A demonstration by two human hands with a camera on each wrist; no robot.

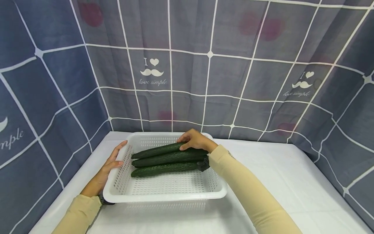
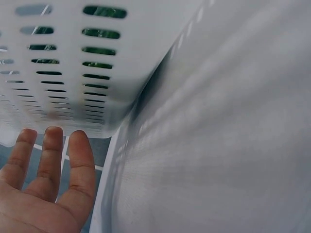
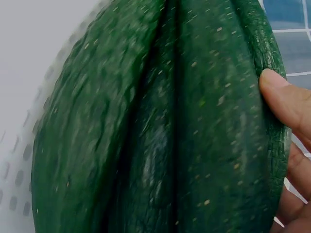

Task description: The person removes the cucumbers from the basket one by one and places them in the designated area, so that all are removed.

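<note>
In a white perforated plastic basket, several long dark green cucumbers lie side by side, pointing left and right. My right hand pinches the farthest cucumber near its right end, thumb on the near side and fingers beyond it. The right wrist view shows the thumb pressed to that cucumber's skin. At the basket's left side, my left hand touches the outer wall with extended fingers. Three of those fingers show in the left wrist view, their tips at the slotted wall.
The basket stands on a white-covered table. Behind and on both sides hangs a grey-blue checked curtain with white lines and printed moustaches. A dark wrist camera on the right wrist overlaps the cucumbers' right ends.
</note>
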